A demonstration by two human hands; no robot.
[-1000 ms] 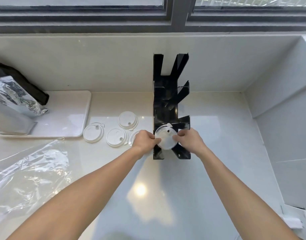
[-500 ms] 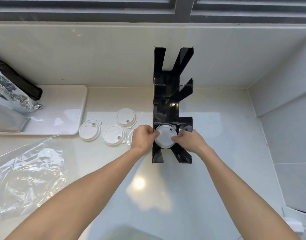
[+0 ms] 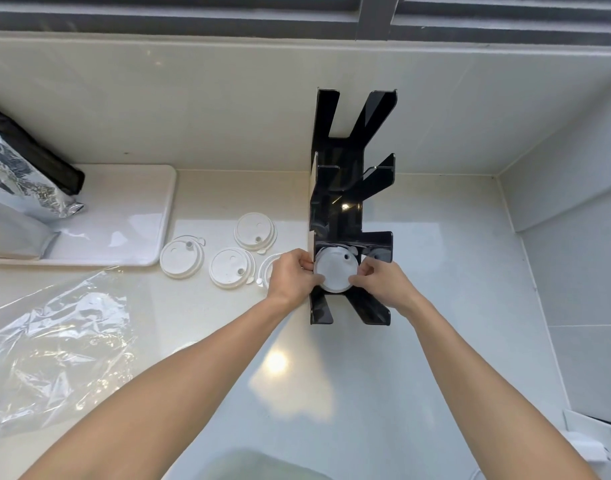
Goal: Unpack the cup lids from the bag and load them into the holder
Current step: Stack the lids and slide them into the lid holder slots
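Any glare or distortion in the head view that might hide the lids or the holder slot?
Head view: a bright glare spot sits on the counter between the forearms, clear of the work. Wide-angle bending curves the window frame and wall edges. The black holder is glossy, with a small highlight. The lid held by left hand and right hand looks sharp.

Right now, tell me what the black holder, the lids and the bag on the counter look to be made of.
Black holder: apparently glossy acrylic or similar hard plastic; flat panels mirror the light.
Cup lid pinched between the left hand and right hand, and the loose lids: thin white moulded plastic, matte.
Bag: clear, crinkled plastic film with bright glints.
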